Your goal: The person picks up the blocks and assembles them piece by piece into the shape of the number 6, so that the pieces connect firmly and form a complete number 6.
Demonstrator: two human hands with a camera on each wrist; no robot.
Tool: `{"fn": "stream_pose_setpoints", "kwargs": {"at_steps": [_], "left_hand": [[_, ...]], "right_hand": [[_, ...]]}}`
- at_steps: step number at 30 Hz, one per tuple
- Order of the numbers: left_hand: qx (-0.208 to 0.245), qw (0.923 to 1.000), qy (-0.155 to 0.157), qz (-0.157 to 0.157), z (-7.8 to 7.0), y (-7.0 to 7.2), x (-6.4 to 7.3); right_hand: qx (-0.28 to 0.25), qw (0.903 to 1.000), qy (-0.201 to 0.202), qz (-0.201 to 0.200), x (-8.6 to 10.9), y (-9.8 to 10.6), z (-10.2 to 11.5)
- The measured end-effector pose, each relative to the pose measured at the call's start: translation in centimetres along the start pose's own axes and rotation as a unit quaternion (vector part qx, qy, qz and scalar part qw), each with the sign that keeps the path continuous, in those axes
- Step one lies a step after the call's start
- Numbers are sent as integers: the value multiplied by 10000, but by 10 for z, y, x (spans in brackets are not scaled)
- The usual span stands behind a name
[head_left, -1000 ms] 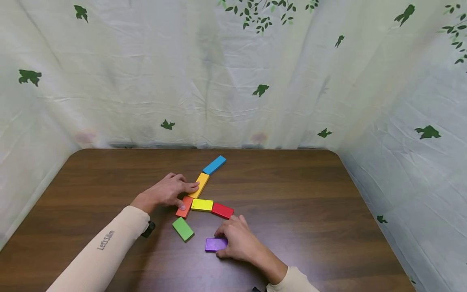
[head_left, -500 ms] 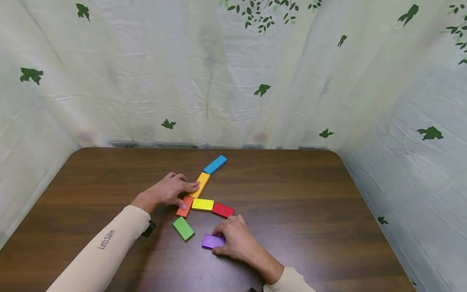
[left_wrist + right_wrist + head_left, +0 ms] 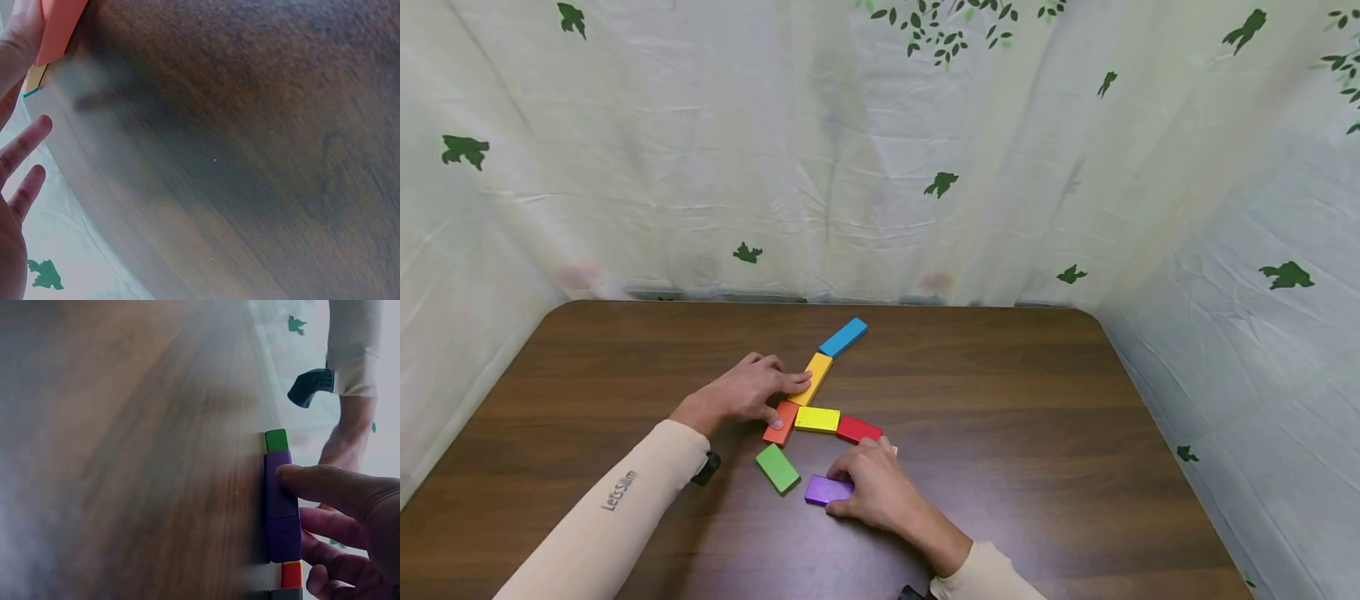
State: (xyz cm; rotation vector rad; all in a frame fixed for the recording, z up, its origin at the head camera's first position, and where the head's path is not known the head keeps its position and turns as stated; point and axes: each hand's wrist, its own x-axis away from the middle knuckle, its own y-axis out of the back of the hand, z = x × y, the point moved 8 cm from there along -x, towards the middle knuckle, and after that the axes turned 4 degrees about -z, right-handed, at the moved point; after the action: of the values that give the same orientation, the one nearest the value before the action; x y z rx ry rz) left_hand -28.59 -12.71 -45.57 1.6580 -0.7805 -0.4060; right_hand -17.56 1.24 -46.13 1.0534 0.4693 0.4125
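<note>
My right hand (image 3: 880, 487) pinches a purple block (image 3: 827, 490) between thumb and fingers, low at the tabletop. In the right wrist view the thumb lies along one side of the purple block (image 3: 282, 494). Just left of it is a green block (image 3: 777, 469), set at an angle with a small gap between them. My left hand (image 3: 737, 393) rests with extended fingers on an amber block (image 3: 820, 368), its thumb on an orange block (image 3: 788, 412). A yellow block (image 3: 817, 419) and a red block (image 3: 857, 428) run rightward from the orange one.
A blue block (image 3: 844, 337) continues the line beyond the amber one. Everything lies on a dark wooden table (image 3: 1037, 417), with a pale leaf-patterned curtain (image 3: 760, 150) behind and beside it. A small pale edge shows past my right knuckles.
The right hand has moved left with the purple block, bringing it nearer to the green one. The left hand and the other blocks keep their places.
</note>
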Motion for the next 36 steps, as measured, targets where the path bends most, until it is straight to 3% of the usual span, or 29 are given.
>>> {"fn": "stream_pose_setpoints", "kwargs": {"at_steps": [36], "left_hand": [[-8, 10000, -85, 10, -1, 0, 0]], "right_hand": [[-83, 9999, -46, -60, -11, -7, 7]]}}
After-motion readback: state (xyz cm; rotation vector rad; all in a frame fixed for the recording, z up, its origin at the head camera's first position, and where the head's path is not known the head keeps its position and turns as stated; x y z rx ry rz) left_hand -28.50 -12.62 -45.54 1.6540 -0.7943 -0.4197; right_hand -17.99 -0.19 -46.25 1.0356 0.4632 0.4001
